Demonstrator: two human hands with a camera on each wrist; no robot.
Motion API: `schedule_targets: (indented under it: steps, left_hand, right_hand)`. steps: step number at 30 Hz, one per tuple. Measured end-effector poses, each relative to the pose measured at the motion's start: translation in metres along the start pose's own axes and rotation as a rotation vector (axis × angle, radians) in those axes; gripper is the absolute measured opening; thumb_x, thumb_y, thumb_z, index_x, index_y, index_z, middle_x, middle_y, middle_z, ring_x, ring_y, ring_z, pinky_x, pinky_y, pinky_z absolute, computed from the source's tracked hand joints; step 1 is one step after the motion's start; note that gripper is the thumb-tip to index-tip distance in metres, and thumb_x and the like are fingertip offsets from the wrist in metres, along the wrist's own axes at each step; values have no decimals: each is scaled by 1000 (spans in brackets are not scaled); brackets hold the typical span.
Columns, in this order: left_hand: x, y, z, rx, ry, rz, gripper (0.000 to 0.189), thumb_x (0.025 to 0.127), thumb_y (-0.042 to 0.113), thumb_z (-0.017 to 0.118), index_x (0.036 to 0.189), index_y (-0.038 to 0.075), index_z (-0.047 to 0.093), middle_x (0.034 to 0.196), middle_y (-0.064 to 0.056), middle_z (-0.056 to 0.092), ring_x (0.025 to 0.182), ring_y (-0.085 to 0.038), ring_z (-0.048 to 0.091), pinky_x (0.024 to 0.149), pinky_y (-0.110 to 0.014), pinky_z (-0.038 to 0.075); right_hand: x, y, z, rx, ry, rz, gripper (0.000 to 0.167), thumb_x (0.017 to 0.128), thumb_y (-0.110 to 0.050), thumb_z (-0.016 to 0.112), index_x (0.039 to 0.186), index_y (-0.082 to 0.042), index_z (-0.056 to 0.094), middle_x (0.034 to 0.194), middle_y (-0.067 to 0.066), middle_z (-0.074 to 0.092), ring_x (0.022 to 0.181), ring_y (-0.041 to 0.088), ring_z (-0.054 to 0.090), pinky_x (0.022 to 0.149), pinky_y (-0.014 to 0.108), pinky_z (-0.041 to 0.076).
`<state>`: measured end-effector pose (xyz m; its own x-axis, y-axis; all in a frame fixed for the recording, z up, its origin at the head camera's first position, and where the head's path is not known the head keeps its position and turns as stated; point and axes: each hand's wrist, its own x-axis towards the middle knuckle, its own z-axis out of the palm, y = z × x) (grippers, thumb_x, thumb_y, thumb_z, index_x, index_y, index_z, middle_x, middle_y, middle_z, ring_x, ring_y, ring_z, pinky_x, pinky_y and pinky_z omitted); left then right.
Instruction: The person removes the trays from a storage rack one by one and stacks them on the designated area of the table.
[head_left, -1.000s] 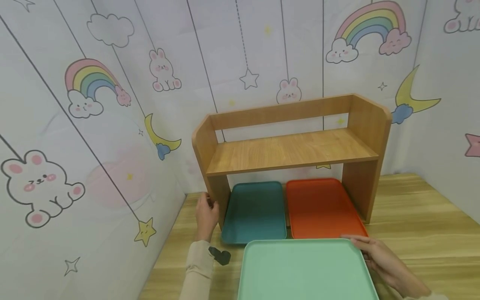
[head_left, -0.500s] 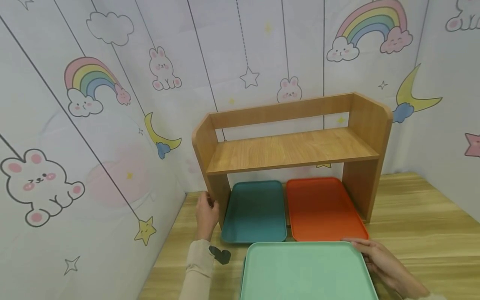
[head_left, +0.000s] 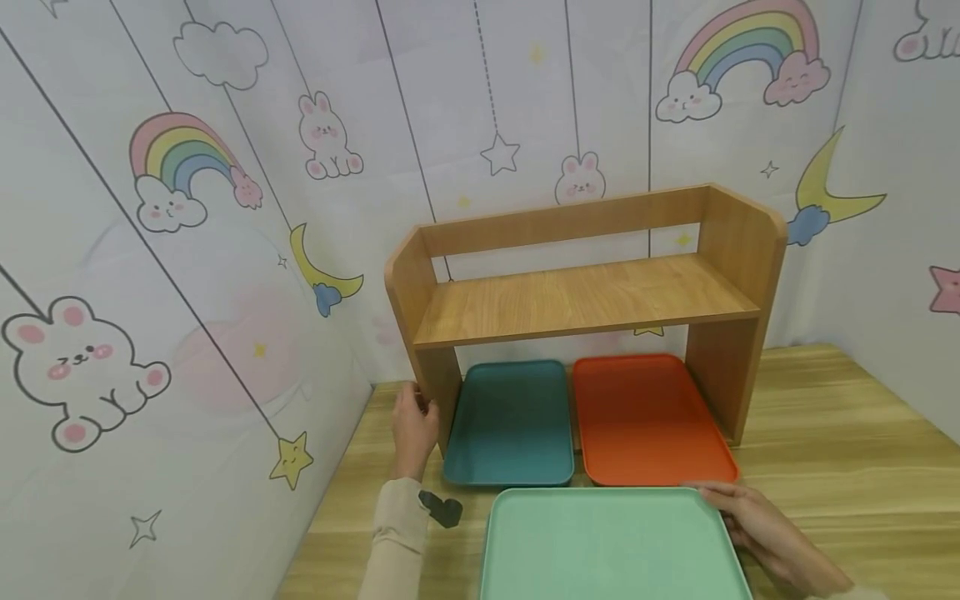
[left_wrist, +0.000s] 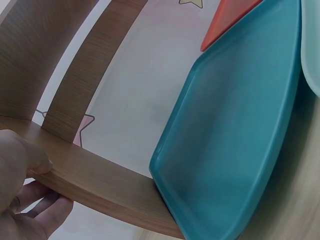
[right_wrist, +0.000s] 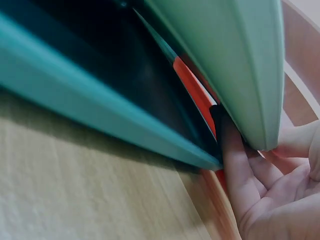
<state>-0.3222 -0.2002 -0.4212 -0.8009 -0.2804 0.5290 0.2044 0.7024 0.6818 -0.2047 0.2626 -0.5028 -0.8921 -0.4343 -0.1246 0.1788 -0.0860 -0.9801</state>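
Observation:
My left hand [head_left: 414,425] grips the front edge of the left side panel of a wooden desktop shelf [head_left: 585,296]. In the left wrist view, the thumb [left_wrist: 37,157] lies on one face of the panel, with fingers curled round the other. My right hand [head_left: 765,529] pinches the far right corner of a light green tray [head_left: 607,542], thumb above and fingers beneath. A second, teal-green tray [right_wrist: 100,107] lies under it on the table, seen in the right wrist view, with a gap between the two.
Under the shelf board, a blue-teal tray [head_left: 513,425] and an orange-red tray [head_left: 645,417] lie side by side, their front ends jutting out. The wood-grain table [head_left: 847,442] meets a cartoon-printed wall [head_left: 225,333] at the left and back.
The light green tray has shifted slightly towards me, with my right hand on its corner, baring more of the orange-red tray's front edge. My left hand stays on the shelf panel.

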Motion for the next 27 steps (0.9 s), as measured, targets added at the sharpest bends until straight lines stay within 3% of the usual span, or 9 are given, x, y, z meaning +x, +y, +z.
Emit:
schedule_targets:
  steps: [4,7,12,14,21,27]
  left_hand:
    - [-1,-1,0,-2,-1,-3,22,84,1,61,105,-1,54,102,-21,60,92,-35,62,79,-47,52]
    - [-1,-1,0,-9,0,-3,21,84,1,60,104,-1,54,102,-21,60,92,-35,62,79,-47,52]
    - [-1,-1,0,-18,-8,-4,21,85,1,59,105,0,53,104,-21,60,93,-35,62,80,-47,52]
    - [-1,-1,0,-17,-10,-3,21,85,1,59,105,0,53,104,-21,60,93,-35,62,80,-47,52]
    - [0,-1,1,-17,-1,-1,22,84,2,61,105,0,53,103,-21,60,93,-35,62,81,-47,50]
    - [0,-2,1,-14,13,16,22,84,1,61,104,0,54,101,-21,60,92,-35,62,80,-48,50]
  right_hand:
    - [0,0,1,-9,20,15,27,101,-26,45,119,-26,65,110,-14,66,100,6,64,85,30,54]
    - [1,0,2,-42,48,8,31,100,-26,46,125,-17,63,110,-12,66,99,7,64,84,31,54]
    - [-1,-2,9,-227,210,34,50,99,-29,50,132,8,48,107,-3,65,91,10,65,78,33,56]
    - [-2,-4,13,-322,284,48,50,98,-29,51,128,12,49,104,2,64,85,11,64,73,32,56]
    - [-3,-10,20,-737,457,-35,32,93,-28,59,110,-2,69,109,10,69,87,-2,55,73,22,48]
    - [0,-9,18,-839,464,-61,32,92,-31,61,108,-5,71,110,11,70,97,9,61,76,23,49]
